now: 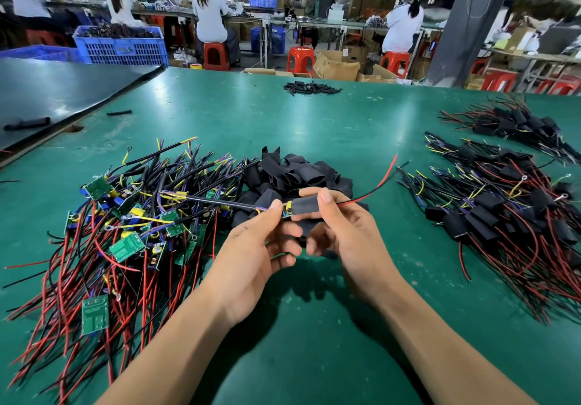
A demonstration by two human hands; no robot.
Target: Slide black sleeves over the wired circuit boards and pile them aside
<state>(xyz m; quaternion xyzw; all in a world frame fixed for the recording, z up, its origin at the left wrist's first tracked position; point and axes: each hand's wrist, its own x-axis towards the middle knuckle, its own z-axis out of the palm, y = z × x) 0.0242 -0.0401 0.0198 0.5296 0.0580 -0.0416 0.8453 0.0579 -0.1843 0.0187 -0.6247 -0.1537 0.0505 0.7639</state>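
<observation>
Held above a green table (314,121), in front of a heap of loose black sleeves (298,172): a small green wired circuit board (287,212), mostly tucked inside a flat black tubular sleeve (309,206). Exposed board end pinched by the left hand (251,247); sleeve gripped by the right hand (345,235), thumb on top. Red and black lead wires (371,192) trailing out rightward (toward the finished pile (503,216)). Possible trouble: snagging on a component corner, or straining soldered leads by tugging.

Black sleeve (306,205), green boards (127,247), red wires (372,191), teal table (314,121).
</observation>
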